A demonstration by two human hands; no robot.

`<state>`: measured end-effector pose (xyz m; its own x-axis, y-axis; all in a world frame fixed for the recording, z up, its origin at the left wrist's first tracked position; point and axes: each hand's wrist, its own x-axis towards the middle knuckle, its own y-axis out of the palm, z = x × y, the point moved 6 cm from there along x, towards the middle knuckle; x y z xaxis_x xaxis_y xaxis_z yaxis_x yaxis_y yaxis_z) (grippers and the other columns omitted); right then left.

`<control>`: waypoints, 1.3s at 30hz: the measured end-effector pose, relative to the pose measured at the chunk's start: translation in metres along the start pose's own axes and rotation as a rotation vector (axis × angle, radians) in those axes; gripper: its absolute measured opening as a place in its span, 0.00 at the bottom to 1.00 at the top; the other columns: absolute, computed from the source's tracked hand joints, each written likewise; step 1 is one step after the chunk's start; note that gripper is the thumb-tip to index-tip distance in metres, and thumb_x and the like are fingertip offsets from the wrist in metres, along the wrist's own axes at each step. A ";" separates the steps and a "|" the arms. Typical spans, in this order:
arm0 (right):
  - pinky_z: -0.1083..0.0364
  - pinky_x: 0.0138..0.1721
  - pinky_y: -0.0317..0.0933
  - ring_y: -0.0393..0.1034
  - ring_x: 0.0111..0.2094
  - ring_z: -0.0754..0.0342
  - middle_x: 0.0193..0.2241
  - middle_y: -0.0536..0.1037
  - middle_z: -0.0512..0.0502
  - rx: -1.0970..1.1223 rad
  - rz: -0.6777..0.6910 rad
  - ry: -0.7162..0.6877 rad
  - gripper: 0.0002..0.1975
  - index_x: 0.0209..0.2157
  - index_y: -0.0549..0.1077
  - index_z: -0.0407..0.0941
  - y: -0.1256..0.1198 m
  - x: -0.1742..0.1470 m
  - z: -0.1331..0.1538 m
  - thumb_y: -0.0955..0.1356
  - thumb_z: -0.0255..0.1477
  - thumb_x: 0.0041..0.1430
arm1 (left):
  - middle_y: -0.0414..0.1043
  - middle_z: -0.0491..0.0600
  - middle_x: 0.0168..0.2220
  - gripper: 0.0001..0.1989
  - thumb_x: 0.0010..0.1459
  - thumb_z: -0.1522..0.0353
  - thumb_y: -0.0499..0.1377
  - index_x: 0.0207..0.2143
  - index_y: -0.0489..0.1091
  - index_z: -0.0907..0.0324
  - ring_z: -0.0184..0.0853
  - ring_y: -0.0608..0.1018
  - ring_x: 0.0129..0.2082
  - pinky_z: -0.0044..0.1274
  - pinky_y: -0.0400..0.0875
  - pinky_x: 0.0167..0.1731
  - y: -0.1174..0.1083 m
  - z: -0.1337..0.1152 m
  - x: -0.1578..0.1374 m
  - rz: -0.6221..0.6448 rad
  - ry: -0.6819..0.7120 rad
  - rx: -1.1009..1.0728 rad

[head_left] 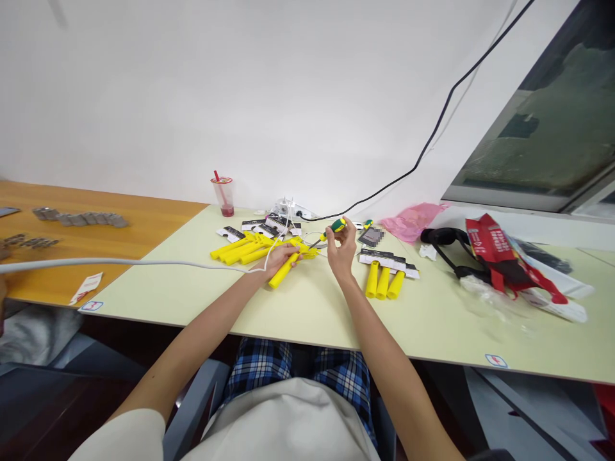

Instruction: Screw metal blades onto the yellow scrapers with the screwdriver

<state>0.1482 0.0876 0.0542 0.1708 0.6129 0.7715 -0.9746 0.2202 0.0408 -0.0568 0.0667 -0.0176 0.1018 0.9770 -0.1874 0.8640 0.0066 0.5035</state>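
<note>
Within left hand (pixel 277 256): bright yellow piece (pixel 283 271) (tubular at near end).

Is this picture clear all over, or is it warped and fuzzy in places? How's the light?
Head view: light looks bright and fairly even across the white wall; toward the edges, shapes look stretched, perhaps by a wide lens; fine detail around the tip of the screwdriver is soft; a patch beyond the right hand is blocky; the window looks murky.
</note>
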 end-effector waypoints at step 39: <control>0.52 0.42 0.75 0.77 0.38 0.51 0.43 0.81 0.44 -0.021 0.028 -0.039 0.28 0.68 0.70 0.47 0.002 -0.001 0.005 0.72 0.44 0.73 | 0.78 0.51 0.35 0.14 0.62 0.77 0.71 0.36 0.67 0.59 0.33 0.84 0.32 0.18 0.66 0.19 0.000 -0.002 -0.001 0.016 0.019 0.021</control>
<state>0.1452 0.0838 0.0572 0.1375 0.5894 0.7961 -0.9757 0.2192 0.0062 -0.0576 0.0657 -0.0160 0.1069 0.9808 -0.1632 0.8724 -0.0138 0.4886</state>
